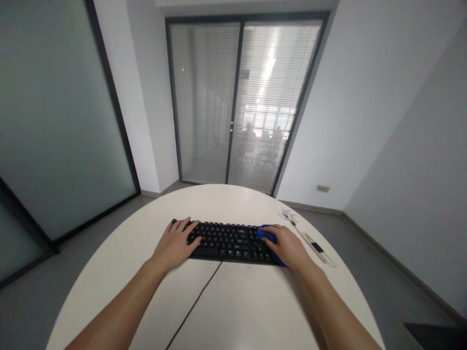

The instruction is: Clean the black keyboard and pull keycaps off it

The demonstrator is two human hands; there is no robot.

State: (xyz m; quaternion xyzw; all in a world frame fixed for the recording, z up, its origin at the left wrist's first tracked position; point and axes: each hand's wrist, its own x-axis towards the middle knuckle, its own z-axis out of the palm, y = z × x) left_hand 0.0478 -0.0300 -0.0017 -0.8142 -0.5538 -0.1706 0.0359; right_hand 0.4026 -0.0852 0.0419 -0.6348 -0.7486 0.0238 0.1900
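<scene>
A black keyboard (228, 241) lies across the white round table, its keys facing up. My left hand (177, 242) rests over the keyboard's left end with the fingers spread; the thumb lies on the keys near the lower left. At the other end, my right hand (286, 244) is closed on a bunched blue cloth (267, 234), pressed against the keys on the right. Part of the cloth shows below the hand, by the keyboard's lower right corner. My right hand and the cloth hide the keys there. A thin black cord (197, 300) runs from the keyboard's near edge towards me.
On the right of the round table (219, 199) lie a pale cable (330, 261) with a black piece (317, 247) and a small whitish item (288, 215) I cannot make out. Beyond the table stand glass panels with blinds (204, 107) and white walls.
</scene>
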